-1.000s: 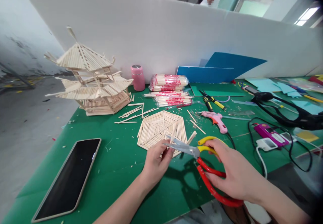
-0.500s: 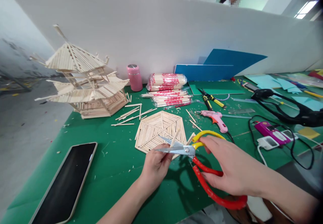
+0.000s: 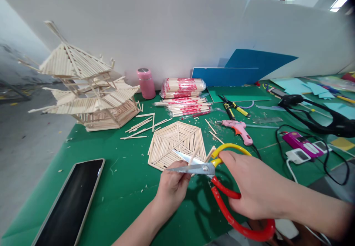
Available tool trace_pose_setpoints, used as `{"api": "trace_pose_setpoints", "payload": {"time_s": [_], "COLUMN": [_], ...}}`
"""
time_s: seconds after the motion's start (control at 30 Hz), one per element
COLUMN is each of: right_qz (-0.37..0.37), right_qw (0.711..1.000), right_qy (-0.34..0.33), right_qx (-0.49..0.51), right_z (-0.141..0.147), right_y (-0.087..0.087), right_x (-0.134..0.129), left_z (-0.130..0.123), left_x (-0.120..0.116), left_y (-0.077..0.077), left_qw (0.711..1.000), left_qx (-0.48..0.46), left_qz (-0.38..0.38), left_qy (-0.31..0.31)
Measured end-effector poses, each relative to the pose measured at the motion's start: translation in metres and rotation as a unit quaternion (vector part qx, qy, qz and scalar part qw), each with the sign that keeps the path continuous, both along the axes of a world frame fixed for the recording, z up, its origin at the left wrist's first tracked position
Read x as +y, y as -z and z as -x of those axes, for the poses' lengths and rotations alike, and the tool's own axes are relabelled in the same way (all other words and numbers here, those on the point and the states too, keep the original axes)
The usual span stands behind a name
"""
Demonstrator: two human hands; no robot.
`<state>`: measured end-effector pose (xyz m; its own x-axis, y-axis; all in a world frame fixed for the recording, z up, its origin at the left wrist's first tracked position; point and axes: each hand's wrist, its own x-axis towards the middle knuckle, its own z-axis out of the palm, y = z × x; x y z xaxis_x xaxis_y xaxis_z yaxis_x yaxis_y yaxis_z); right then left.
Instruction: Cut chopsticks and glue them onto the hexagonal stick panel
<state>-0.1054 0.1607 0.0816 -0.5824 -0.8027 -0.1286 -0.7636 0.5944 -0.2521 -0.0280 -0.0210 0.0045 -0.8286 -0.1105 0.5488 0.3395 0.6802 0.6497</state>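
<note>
My left hand (image 3: 173, 183) pinches a short wooden stick (image 3: 195, 154) that points up between the scissor blades. In my right hand (image 3: 253, 183) is a pair of scissors (image 3: 204, 168) with one yellow and one red handle; the blades are parted around the stick and lie just over my left fingers. Behind them, flat on the table, is a hexagonal panel of wooden sticks (image 3: 177, 139), its near edge partly covered by the blades and my hand. Another stick end (image 3: 210, 152) shows beside the yellow handle.
A stick pagoda (image 3: 83, 91) stands at left, a phone (image 3: 70, 201) in front. Farther back are a pink bottle (image 3: 146, 84) and bagged sticks (image 3: 184, 87). Loose sticks (image 3: 140, 126) lie left of the panel; a glue gun (image 3: 238, 129), pliers (image 3: 233, 107) and a corded purple device (image 3: 301, 144) right.
The view has shifted slightly. My right hand and the scissors are a little lower and farther right. The blades stay parted around the stick, which my left hand keeps pinched.
</note>
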Motion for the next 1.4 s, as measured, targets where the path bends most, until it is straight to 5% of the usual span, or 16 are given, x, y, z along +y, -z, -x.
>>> {"api": "trace_pose_setpoints", "payload": {"time_s": [0.9,1.4], "right_qz": [-0.060,-0.018], "right_qw": [0.998,0.999], "right_qy": [0.026,0.037], "right_qx": [0.008,-0.014], "right_z": [0.002,-0.005], "right_y": [0.004,0.007], "right_x": [-0.009,-0.010], "left_z": [0.001,0.003], "left_x": [0.000,0.002], "left_y": [0.003,0.004], "left_qw": [0.999,0.995], "left_qx": [0.043,0.092], "left_qz": [0.017,0.016], "left_qy": [-0.011,-0.034]}}
